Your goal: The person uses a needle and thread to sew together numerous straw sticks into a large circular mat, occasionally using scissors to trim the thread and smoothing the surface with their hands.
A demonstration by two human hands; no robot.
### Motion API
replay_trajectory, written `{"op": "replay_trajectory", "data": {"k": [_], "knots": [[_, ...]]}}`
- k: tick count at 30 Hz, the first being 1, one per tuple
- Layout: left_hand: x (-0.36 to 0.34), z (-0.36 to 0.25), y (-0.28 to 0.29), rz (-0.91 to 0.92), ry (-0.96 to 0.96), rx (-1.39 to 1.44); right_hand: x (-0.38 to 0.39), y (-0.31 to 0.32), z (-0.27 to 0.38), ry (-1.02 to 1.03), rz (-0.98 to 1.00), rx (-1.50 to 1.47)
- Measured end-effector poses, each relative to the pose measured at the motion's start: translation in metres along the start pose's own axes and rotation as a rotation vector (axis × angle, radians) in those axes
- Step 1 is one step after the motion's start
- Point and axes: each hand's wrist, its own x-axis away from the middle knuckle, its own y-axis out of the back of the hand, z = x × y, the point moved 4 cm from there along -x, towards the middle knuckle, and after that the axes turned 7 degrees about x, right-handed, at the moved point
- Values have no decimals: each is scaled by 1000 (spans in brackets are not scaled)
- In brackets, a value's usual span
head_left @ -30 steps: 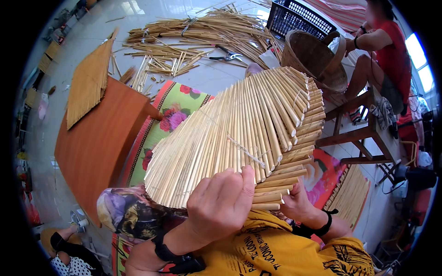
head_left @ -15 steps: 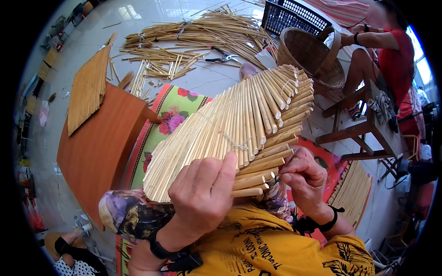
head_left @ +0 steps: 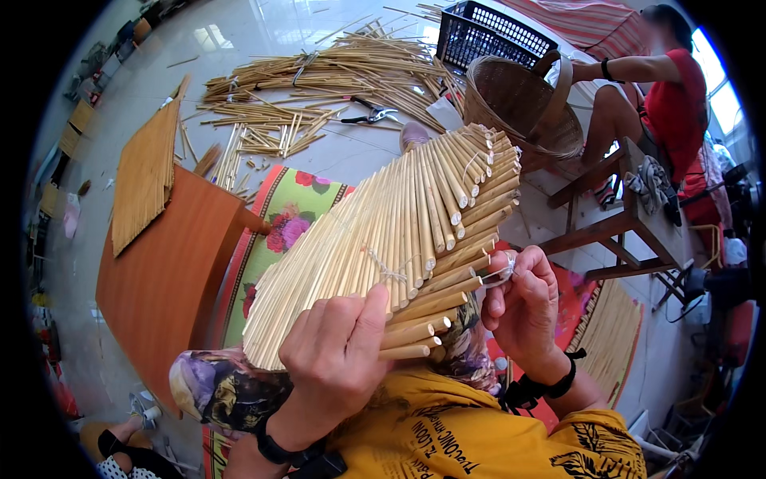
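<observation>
Across my lap lies a thick fan-like panel of pale reed stalks [head_left: 343, 227], its cut ends stepping along the right side in two slanting rows. A white string tie [head_left: 387, 267] crosses the stalks near the middle. My left hand [head_left: 331, 339] is closed over the near edge of the panel, thumb on top; its fingertips underneath are hidden. Just off the cut ends, my right hand [head_left: 527, 299] pinches a small tangle of white string [head_left: 503, 273], and a strand of it runs to the stalk ends.
Left stands a reddish-brown wooden table [head_left: 159, 295] with a flat reed panel [head_left: 145, 176] on it. Ahead lie loose reeds [head_left: 319, 72] and pruning shears [head_left: 371, 112]. A wicker basket [head_left: 511, 104], a wooden stool [head_left: 618, 207] and a seated person in red [head_left: 674, 100] are at right.
My right hand has moved slightly away from the cut ends, and white string now shows between its fingers. The panel and my left hand have shifted a little left and down in view.
</observation>
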Motion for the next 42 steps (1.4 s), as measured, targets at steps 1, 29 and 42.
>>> {"op": "replay_trajectory", "data": {"k": [1, 29, 42], "knots": [[1, 0, 1, 9, 21, 15, -1, -1, 0, -2, 5, -29], [38, -36, -35, 575, 853, 1172, 31, -5, 0, 32, 188, 402], [56, -32, -64, 402, 912, 1445, 36, 13, -10, -3, -11, 652]]}}
